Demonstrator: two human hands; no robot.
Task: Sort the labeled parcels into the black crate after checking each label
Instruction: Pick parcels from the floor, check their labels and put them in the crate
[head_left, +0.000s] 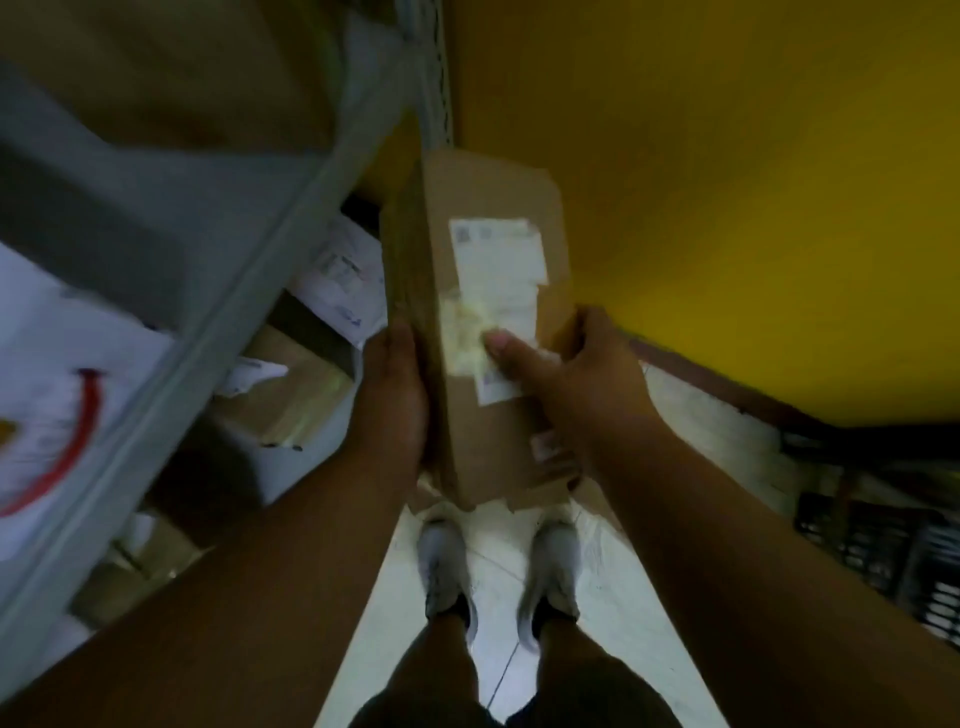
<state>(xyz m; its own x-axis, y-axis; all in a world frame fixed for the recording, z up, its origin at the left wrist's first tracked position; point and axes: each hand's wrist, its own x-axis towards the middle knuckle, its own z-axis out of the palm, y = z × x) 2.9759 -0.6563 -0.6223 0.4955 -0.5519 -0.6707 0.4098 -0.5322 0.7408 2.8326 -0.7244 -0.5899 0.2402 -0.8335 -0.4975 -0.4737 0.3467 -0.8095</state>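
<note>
A brown cardboard parcel (493, 332) is being held up in front of the body by both hands, above the white-tiled floor (613, 613) and the person's pale shoes (447, 566); its broad face, bearing a white printed label (498, 291), is being turned toward the camera, though the print is too blurred to be read. The left hand (395, 395) is being wrapped round the parcel's left edge, palm against the narrow side, fingers hidden behind the box; the right hand (587, 384) is being clamped on the right edge, its thumb pressed flat on the lower part of the label and its fingers curled behind. The lower end of the parcel is being seen torn and ragged, with loose cardboard flaps hanging just above the shoes. To the left, grey metal shelving (197, 270) is being shown stacked with further cardboard boxes (291, 400) and white labelled mailers (343, 280); a white bag with a red curved mark (57, 415) is being seen at the near left, behind the shelf rail. A yellow wall (753, 182) is being shown filling the right of the view; at the lower right edge, a black latticed crate (893, 551) is being seen on the floor, well apart from the parcel.
</note>
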